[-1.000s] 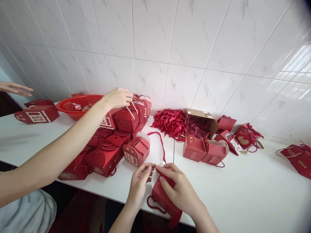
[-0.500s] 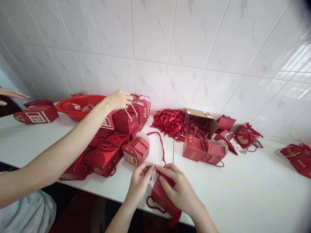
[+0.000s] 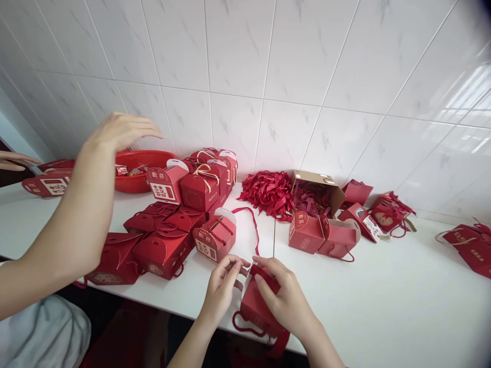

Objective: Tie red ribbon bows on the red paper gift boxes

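A small red gift box [image 3: 255,301] stands at the table's front edge, with a dark red rope handle looped at its left side. My right hand [image 3: 282,291] is closed over its top and right side, thumb and fingers at the upper flap. Just left of the flap, my left hand [image 3: 226,281] has its thumb and fingertips pinched together; what is between them, if anything, is too small to make out. A red ribbon [image 3: 255,230] lies on the table behind my hands. Another red box [image 3: 216,237] with rope handles sits beyond my left hand.
A co-worker's arm [image 3: 88,199] reaches across the left side, over several red boxes [image 3: 164,250] and near a red basket [image 3: 146,179]. Behind lie a ribbon heap [image 3: 266,194] and an open carton [image 3: 316,181]. More red boxes [image 3: 307,235] stand to the right.
The co-worker's hand has let go of the cream rope handles and swung left and up toward the basket. My fingertips have parted slightly at the box flap.
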### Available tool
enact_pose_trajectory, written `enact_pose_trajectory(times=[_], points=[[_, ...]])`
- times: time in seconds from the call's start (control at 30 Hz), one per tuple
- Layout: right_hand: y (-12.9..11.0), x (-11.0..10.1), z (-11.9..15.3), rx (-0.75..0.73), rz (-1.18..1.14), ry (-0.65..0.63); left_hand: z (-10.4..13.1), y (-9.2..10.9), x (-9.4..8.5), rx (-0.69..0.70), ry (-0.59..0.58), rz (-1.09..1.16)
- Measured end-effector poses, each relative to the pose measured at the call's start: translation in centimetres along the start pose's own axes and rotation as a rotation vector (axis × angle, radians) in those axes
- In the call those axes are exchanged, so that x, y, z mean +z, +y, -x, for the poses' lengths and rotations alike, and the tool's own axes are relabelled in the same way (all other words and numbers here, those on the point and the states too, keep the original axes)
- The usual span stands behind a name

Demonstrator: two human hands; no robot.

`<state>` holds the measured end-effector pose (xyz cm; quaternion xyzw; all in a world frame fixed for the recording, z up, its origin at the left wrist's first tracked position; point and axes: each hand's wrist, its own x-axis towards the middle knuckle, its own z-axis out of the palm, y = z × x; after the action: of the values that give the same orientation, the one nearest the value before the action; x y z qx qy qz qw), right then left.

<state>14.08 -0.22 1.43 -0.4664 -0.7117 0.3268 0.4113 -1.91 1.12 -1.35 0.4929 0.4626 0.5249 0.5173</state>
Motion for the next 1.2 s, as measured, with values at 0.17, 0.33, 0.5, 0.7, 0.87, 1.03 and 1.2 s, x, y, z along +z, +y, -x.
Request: enact_pose_trajectory(times=[0.17,0.33,0.5,0.7,0.87,1.03,1.2], points=[[0.3,0.7,-0.2,0.071,-0.021,0.075,0.3,1.0,-0.1,0.087,-0.164,-0.099],[0.3,1.1,-0.3,0.141,-0.092,0.139,0.7,1.4,0.2,0.095,-0.206,-0.213],[0.2,1.2,-0.3,0.125,-0.105,0.161,0.5,0.5,0.2,0.110,-0.150,-0.289],[0.5,-0.6,1.0,0.001,-0.051,0.401,-0.5,-1.6,-3.6,0.019,0.113,-0.793],[3.3,-3.4,4.1,0.137,-0.022,0.550,0.0,-2.5,-8.8,-0.116,0.293,-0.980],[5.1,-3.6,6.0,0.382,-0.107,0.314,0.4,-1.8,-7.4,0.069,0.338,-0.862],[5.1,-1.5,5.6,0.369,-0.271,0.102,-0.3,-1.2,-0.7,0.110,0.063,-0.281]])
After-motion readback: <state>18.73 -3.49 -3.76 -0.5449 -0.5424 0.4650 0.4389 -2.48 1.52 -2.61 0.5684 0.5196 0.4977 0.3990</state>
